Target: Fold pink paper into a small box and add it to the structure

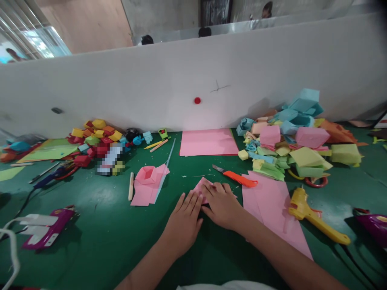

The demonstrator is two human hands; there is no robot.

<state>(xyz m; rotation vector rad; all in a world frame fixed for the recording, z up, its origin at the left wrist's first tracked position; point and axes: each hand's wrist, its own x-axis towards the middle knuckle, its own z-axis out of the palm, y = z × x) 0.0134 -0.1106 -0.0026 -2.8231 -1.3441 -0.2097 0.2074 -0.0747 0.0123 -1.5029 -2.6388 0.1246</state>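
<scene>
Lying just below the frame's centre, one folded pink paper sheet sits under the flattened fingers of the right hand, which covers more, the left hand flat at its lower-left edge, neither clamped, long axis hidden.

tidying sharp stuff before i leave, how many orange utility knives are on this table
1: the orange utility knife lies just beyond the right hand, its handle end over pink sheets. The paper pile could hide others.
</scene>
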